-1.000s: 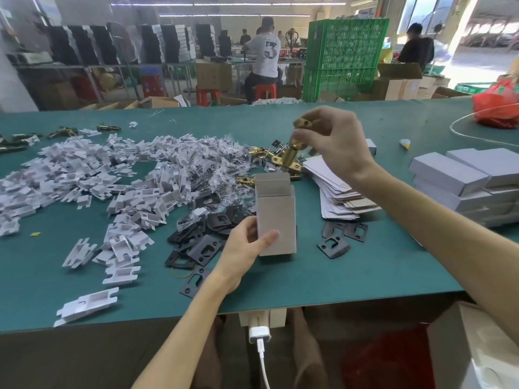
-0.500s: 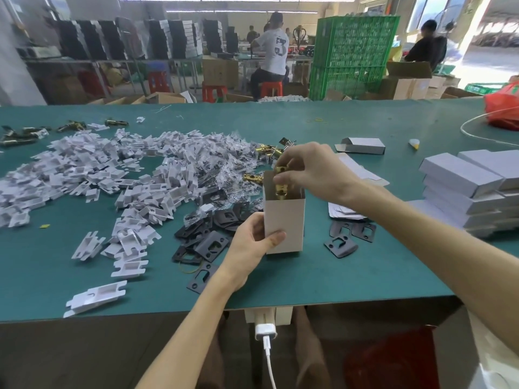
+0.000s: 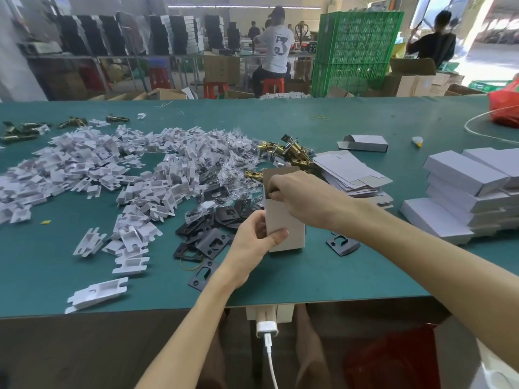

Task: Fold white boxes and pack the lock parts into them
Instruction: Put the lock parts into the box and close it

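White cardboard box [image 3: 286, 231] upright on the green table mat [image 3: 365, 270], close to the front edge, mouth up, rear flap raised. Gripped low on its left side by the left hand [image 3: 252, 242], thumb pressed across the front face, fingers wrapped behind; same hold as in both earlier pictures. Covered at the mouth by the right hand [image 3: 303, 195], knuckles up, fingers curled down into the opening; cannot tell whether pinching anything, with only a small glint at the fingertips.

Differs from half a second ago: then, with a brass lock latch half out of the mouth between those fingers; now, with that latch hidden below the hand and the hand lower on the rim. A second ago, raised high with the latch, over the heap behind the box.

Around the box: flat black metal plates [image 3: 207, 237] scattered just left, a single black plate [image 3: 342, 244] just right. Behind, a heap of loose brass latches [image 3: 295, 153]; to the left, a wide spread of white plastic pieces [image 3: 112, 169]. Right of the heap, a fanned stack of flat unfolded box blanks [image 3: 351, 175], with one folded box lying on its side [image 3: 365, 143] beyond. At the right edge, stacked closed white boxes [image 3: 471, 192]. All placed as before.
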A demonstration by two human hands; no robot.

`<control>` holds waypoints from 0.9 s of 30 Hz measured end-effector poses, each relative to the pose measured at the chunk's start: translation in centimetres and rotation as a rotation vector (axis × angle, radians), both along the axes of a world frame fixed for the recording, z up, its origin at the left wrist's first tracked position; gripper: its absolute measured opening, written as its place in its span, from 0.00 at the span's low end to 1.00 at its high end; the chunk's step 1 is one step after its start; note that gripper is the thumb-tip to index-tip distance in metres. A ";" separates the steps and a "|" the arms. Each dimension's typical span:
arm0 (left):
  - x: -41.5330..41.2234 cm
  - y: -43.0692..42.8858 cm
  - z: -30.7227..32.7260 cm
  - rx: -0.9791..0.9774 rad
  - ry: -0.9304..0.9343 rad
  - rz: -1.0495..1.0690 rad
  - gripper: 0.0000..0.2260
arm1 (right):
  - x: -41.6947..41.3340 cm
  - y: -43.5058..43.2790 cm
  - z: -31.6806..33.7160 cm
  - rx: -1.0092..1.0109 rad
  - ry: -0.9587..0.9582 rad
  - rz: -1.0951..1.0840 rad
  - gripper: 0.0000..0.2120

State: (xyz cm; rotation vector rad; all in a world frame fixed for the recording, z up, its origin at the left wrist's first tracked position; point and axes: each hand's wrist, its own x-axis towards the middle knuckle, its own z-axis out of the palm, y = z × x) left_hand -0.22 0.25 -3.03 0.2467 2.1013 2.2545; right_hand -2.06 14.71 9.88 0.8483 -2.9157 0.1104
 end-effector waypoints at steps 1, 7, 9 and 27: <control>0.0 0.0 0.0 -0.006 -0.001 -0.002 0.17 | 0.0 -0.1 -0.2 0.030 0.004 0.007 0.05; 0.1 0.0 0.0 -0.041 -0.012 0.006 0.16 | 0.2 -0.3 -0.2 0.030 -0.069 -0.006 0.04; 0.2 0.1 0.1 -0.052 -0.007 0.012 0.15 | 0.5 -0.3 -0.1 0.028 -0.083 -0.017 0.05; 0.7 0.1 -0.1 -0.412 0.007 0.090 0.14 | -2.9 -11.8 -3.8 -0.020 -0.122 0.037 0.12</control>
